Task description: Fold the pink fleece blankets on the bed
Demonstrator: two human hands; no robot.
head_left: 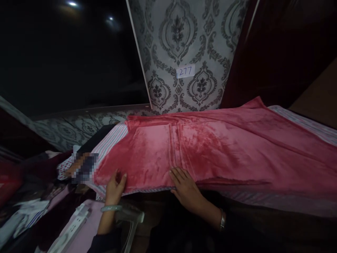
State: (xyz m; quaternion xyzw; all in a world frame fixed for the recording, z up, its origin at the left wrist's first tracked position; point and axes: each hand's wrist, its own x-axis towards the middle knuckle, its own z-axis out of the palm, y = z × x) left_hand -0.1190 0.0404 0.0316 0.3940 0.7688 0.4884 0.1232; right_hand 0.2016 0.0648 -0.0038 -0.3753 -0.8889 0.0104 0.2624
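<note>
A red plush blanket [226, 151] lies spread over a striped cloth [114, 138], with a raised fold line running from back to front left of its middle. My right hand [183, 186] rests palm down on the blanket near its front edge, fingers stretched out at the fold line. At the blanket's front left corner is my left hand [115, 188], with thumb and fingers apart and no cloth visibly gripped. A pale bangle circles my left wrist, and a silver one my right.
A large dark screen [73, 56] stands behind on the left. Patterned wallpaper [207, 38] bears a paper label [185, 71] marked 277. Lower left are a white power strip [70, 232], heaped clothes [28, 211] and a pale frame part [134, 221]. A pixelated patch adjoins the blanket's left end.
</note>
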